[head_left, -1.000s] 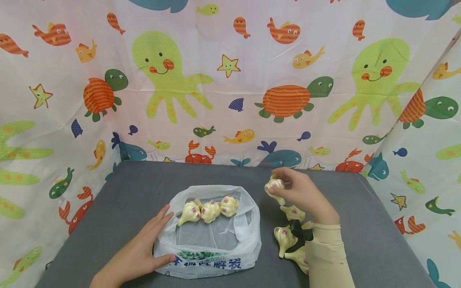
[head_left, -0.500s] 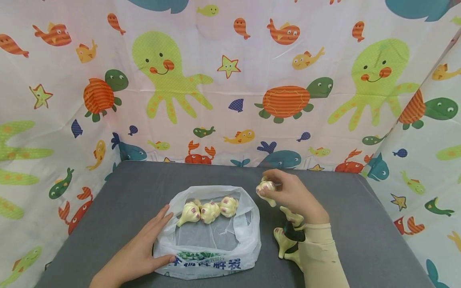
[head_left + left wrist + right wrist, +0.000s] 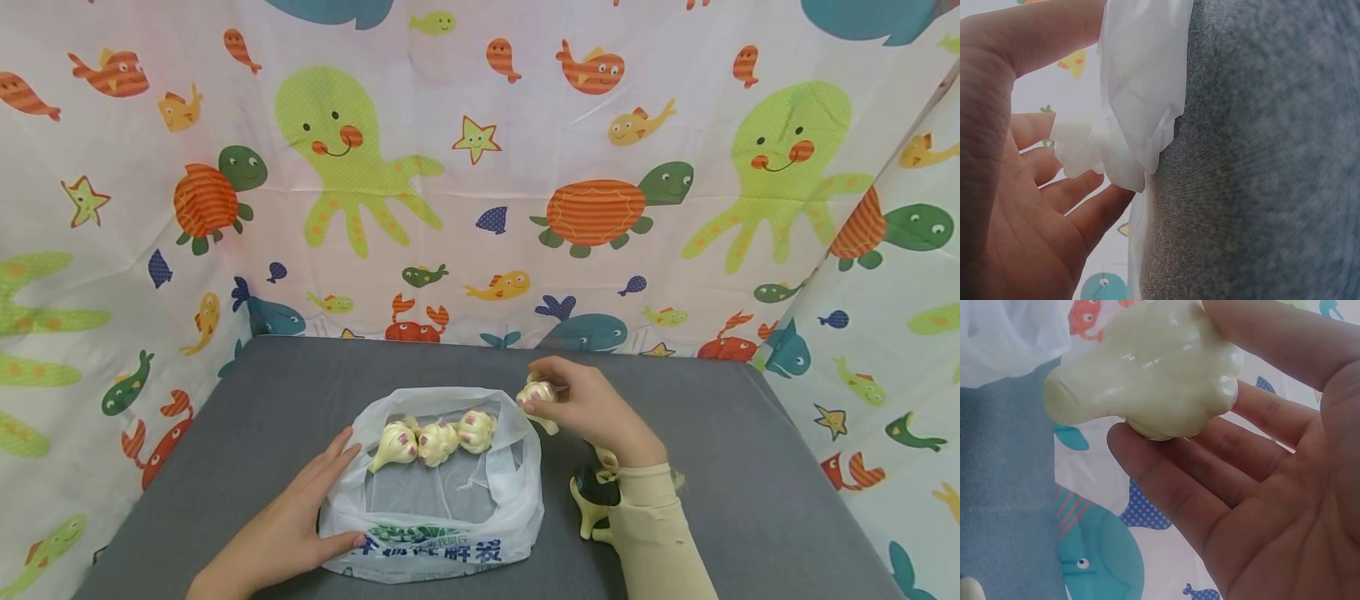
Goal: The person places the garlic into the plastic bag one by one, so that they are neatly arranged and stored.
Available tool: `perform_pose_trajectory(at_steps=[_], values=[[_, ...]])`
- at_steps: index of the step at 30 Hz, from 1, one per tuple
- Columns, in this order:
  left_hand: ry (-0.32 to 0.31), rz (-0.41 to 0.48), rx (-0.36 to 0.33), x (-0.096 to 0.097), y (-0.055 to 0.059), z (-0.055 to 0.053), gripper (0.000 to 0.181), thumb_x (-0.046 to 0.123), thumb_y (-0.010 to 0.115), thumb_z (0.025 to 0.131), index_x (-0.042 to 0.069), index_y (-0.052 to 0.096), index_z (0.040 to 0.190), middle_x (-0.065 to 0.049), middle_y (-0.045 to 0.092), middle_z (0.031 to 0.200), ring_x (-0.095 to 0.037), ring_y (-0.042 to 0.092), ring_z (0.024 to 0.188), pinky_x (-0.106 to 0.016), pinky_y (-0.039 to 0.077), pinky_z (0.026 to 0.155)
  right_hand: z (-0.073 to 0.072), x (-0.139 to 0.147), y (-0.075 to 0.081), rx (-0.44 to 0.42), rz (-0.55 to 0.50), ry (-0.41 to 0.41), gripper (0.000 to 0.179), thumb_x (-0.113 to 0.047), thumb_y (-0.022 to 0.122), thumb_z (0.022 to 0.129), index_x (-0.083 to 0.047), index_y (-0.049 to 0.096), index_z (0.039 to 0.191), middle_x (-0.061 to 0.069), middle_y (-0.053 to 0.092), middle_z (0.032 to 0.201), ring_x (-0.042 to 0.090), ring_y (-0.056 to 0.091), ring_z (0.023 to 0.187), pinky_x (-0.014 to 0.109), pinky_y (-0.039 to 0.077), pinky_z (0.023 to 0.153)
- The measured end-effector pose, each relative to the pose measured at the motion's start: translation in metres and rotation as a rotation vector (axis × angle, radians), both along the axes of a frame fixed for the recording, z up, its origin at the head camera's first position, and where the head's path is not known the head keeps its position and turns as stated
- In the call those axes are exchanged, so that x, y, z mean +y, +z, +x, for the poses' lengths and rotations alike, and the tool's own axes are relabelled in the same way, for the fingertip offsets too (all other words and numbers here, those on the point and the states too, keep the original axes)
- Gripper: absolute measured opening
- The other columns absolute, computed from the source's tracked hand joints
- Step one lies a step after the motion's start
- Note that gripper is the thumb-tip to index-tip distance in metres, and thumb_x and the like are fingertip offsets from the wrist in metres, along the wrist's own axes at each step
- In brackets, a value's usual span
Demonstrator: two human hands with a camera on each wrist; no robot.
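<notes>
A white plastic bag (image 3: 517,508) with its mouth spread wide lies on the grey table, and several garlic bulbs (image 3: 437,442) are inside it. Against the bag's left side rests my left hand (image 3: 300,508), fingers extended and spread, thumb at the front. The left wrist view has the bag's thin edge (image 3: 1141,81) between thumb and fingers. My right hand (image 3: 592,408) holds another garlic bulb (image 3: 1154,369) between thumb and fingers, just beyond the bag's upper right rim, its stem pointing toward the bag in the right wrist view.
More garlic bulbs (image 3: 588,504) lie right of the bag, partly hidden under my right forearm and its dark wrist strap (image 3: 597,485). A curtain (image 3: 465,192) printed with sea animals stands behind and beside the grey table (image 3: 765,500).
My right hand has moved left with the garlic bulb, from above the loose bulbs to the bag's rim. My left hand and the bag have stayed in place.
</notes>
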State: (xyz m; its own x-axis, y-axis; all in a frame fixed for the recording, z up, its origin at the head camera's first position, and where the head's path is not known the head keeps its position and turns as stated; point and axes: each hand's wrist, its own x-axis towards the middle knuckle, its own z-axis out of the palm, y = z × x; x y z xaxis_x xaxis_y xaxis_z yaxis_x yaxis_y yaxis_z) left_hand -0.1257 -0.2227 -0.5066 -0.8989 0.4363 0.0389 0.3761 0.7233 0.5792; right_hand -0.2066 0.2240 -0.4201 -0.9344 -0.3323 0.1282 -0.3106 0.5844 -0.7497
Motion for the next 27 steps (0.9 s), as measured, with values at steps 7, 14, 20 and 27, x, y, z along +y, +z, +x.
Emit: perform_pose_trajectory(at_steps=[7,14,20,27], values=[[0.002,-0.003,-0.002,0.0,0.0,0.0,0.118,0.068,0.087,0.084,0.025,0.027,0.176,-0.004,0.011,0.184,-0.041,0.033,0.159,-0.071,0.045,0.111,-0.002,-0.008,-0.003,0.012,0.016,0.01,0.06,-0.033,0.088,0.095,-0.009,0.066,0.146,0.005,0.072,0.134,0.026,0.071,0.115,0.045,0.062,0.095],[-0.009,0.007,0.015,0.0,-0.001,0.001,0.117,0.065,0.088,0.085,0.023,0.028,0.175,-0.003,0.012,0.184,-0.04,0.033,0.159,-0.069,0.046,0.112,-0.004,-0.016,-0.008,0.016,0.027,0.04,0.057,-0.03,0.087,0.096,-0.009,0.067,0.145,0.004,0.072,0.133,0.023,0.068,0.117,0.047,0.059,0.101],[-0.01,0.005,0.016,0.001,-0.001,0.001,0.117,0.065,0.088,0.085,0.023,0.028,0.175,-0.004,0.012,0.184,-0.041,0.033,0.159,-0.07,0.046,0.111,-0.005,-0.023,-0.011,0.01,0.04,0.06,0.055,-0.031,0.086,0.097,-0.009,0.067,0.144,0.003,0.072,0.134,0.023,0.068,0.118,0.049,0.058,0.103],[-0.013,0.002,0.019,-0.001,-0.002,0.001,0.116,0.067,0.087,0.085,0.025,0.027,0.176,-0.003,0.011,0.184,-0.039,0.033,0.16,-0.069,0.045,0.112,-0.006,-0.03,-0.018,0.018,0.053,0.075,0.054,-0.029,0.086,0.097,-0.01,0.068,0.144,0.004,0.071,0.137,0.023,0.067,0.12,0.049,0.057,0.104]])
